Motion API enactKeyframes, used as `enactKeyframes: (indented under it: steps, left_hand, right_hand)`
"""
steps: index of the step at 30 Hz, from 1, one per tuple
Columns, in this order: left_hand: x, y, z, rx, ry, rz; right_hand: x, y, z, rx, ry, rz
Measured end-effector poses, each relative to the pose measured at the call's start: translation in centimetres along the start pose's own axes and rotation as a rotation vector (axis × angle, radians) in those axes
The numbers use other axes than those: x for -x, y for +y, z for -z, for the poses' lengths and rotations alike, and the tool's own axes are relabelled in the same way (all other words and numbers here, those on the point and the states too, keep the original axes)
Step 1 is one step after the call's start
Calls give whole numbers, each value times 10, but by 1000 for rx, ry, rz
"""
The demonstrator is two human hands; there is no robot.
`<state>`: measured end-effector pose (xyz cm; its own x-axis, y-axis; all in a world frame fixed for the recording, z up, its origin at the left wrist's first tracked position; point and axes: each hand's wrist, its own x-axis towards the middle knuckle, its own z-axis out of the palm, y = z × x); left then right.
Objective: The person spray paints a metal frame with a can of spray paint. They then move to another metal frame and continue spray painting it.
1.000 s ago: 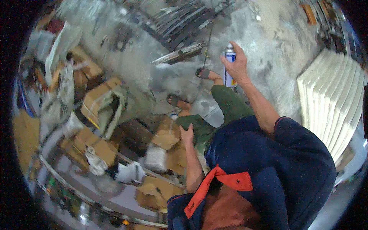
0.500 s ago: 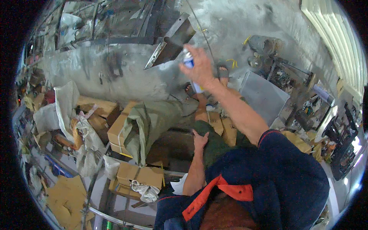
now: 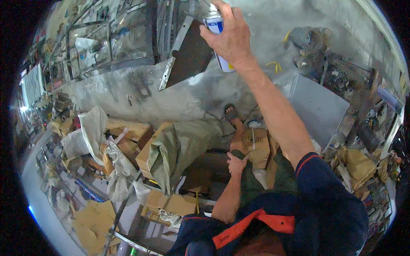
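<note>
My right hand (image 3: 230,34) is raised high in the head view, wrapped around a white and blue spray can (image 3: 224,64) with a silver top. The can overlaps a dark angled metal piece (image 3: 188,59) with a holed silver edge on the concrete beyond. Low in the middle, my left hand (image 3: 236,162) grips the green trouser leg (image 3: 251,185) near the knee. A sandalled foot (image 3: 231,112) shows above it. Taped cardboard boxes (image 3: 256,141) lie beside that leg.
At left are more boxes (image 3: 141,166), an olive cloth (image 3: 188,141), white sacks (image 3: 92,134) and flat cardboard (image 3: 94,224). Metal frames (image 3: 106,42) lie at upper left. A grey panel (image 3: 320,111), crumpled brown paper (image 3: 358,166) and scrap fill the right, below a grey cylinder (image 3: 308,39).
My right hand has moved upward and left in the picture with the can. My left hand stays on the trouser leg. The view has turned, bringing the upper-left metal frames further into sight.
</note>
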<state>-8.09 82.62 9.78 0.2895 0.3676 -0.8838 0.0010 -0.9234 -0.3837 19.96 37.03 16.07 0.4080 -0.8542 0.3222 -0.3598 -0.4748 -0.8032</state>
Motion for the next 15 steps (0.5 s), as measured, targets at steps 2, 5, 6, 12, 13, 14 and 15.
enactKeyframes:
  steps: [2, 5, 6, 12, 13, 14, 15]
  left_hand:
    - [-17, -3, -1, -1, 139, -63]
    - [-32, -18, -2, 1, 336, -103]
    - [-37, -19, 1, -2, 404, -124]
    - [-39, -17, 17, 17, 360, -108]
    - [-43, -20, 19, 37, 347, -96]
    - [-45, -24, 21, 52, 352, -71]
    - [-47, -27, 24, 68, 356, -53]
  right_hand:
    - [8, 4, -10, -54, 54, 11]
    - [76, -8, -20, -115, -169, -21]
    - [110, -19, -23, -118, -314, -75]
    - [231, -88, -23, -219, -563, -180]
    - [228, -91, -29, -199, -467, -165]
    - [220, -87, -36, -181, -373, -149]
    - [207, -84, -43, -159, -276, -128]
